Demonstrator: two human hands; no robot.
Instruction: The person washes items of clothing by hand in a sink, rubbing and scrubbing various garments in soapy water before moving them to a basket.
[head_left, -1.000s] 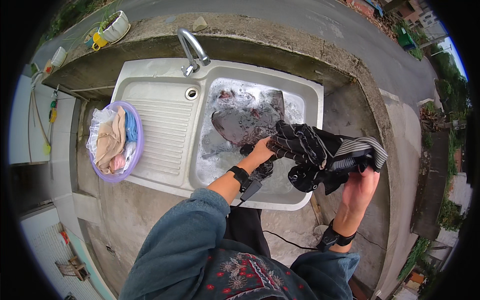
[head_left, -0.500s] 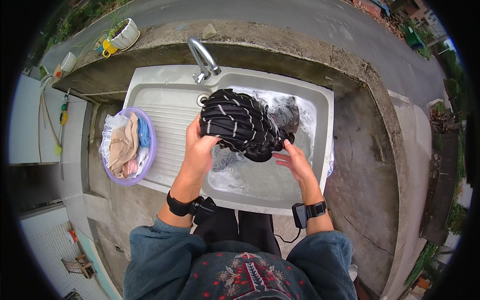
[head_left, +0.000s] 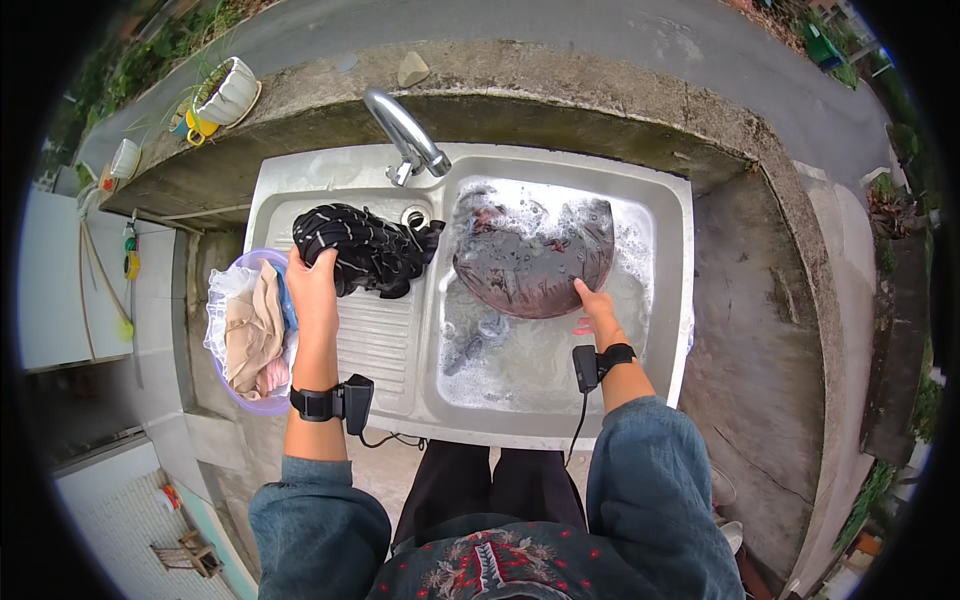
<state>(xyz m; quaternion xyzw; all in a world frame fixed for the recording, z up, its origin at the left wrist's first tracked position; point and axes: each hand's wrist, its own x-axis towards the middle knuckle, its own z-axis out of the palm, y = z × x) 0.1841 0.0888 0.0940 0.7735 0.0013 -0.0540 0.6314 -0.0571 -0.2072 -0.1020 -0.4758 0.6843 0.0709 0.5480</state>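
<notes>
A black garment with white stripes (head_left: pixel 370 250) lies bunched on the ribbed washboard side of the sink. My left hand (head_left: pixel 315 285) is closed on its left end. In the soapy basin, a dark, wet piece of clothing (head_left: pixel 535 260) floats partly under suds, its rounded lower edge a dull maroon. My right hand (head_left: pixel 599 308) is at that cloth's lower right edge, thumb and fingers apart, with no firm hold showing. Another small dark bit of cloth (head_left: pixel 465 350) appears under the water, too blurred to name.
The pale sink (head_left: pixel 530 432) has a chrome faucet (head_left: pixel 410 135) at its back. A purple basin (head_left: pixel 225 375) of beige, white and blue clothes stands left of it. Behind runs a low concrete wall (head_left: pixel 560 70) with a stone (head_left: pixel 412 69) and a white flowerpot (head_left: pixel 228 92).
The striped garment has gone from above the basin to the washboard side, carried in my left hand. My right hand has let go of it and is now at the dark cloth.
</notes>
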